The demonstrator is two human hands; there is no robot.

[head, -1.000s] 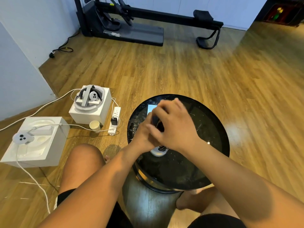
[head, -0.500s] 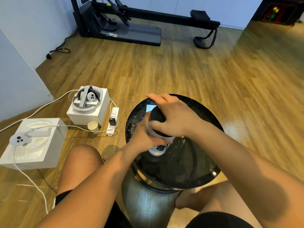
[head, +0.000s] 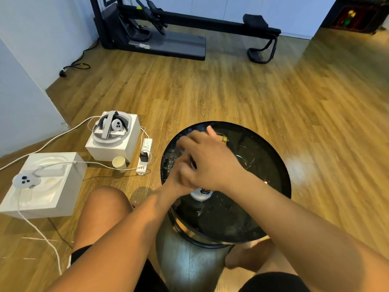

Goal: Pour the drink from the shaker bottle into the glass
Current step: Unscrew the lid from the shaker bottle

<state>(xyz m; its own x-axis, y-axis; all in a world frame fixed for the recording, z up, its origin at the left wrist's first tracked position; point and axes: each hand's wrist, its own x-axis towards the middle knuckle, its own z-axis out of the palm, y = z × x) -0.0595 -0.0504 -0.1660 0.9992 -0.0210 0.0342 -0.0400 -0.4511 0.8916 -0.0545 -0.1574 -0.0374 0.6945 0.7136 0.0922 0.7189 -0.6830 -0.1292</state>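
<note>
The shaker bottle [head: 201, 193] stands on the round black glass table [head: 273, 186]. Only its white base with black lettering shows below my hands. My left hand [head: 179, 178] wraps around the bottle's body from the left. My right hand [head: 212, 163] lies over the top, its fingers closed on the dark lid, which is almost hidden. Just right of my right hand there is a faint clear curved outline [head: 247, 157] on the tabletop; I cannot tell whether it is the glass. A small gold-coloured object [head: 224, 140] peeks out beyond my right fingers.
The table stands on a metal pedestal [head: 189, 260] between my knees. On the wooden floor to the left are two white boxes [head: 113, 142] [head: 42, 186] with headset gear, a paper cup [head: 119, 163], a power strip [head: 145, 157] and cables. A treadmill [head: 168, 41] stands at the far wall.
My right hand has turned on the lid, its fingers swinging away from me and covering the top. The left hand keeps its hold on the bottle, which stays in place.
</note>
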